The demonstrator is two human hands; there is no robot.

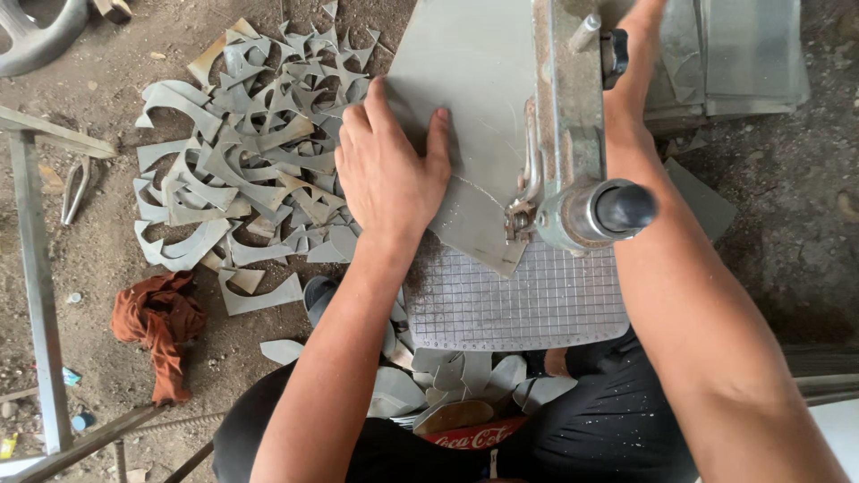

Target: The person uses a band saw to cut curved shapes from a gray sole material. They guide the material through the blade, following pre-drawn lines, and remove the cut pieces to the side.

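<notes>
My left hand [390,170] lies flat, fingers apart, pressing a grey sheet [465,80] down onto the gridded bed [519,300] of a lever cutter. The sheet's pointed corner sits under the blade by the cutter's metal arm [562,98]. My right forearm reaches up past the black-tipped lever handle [619,207]; my right hand [640,36] is near the black knob at the top, mostly cut off by the frame edge, so its grip is unclear.
A heap of curved grey offcuts [250,152] covers the dirt floor to the left. An orange rag [161,326] lies beside a metal frame bar [36,268]. More cut pieces [447,385] rest near my lap. Stacked grey sheets [743,54] sit upper right.
</notes>
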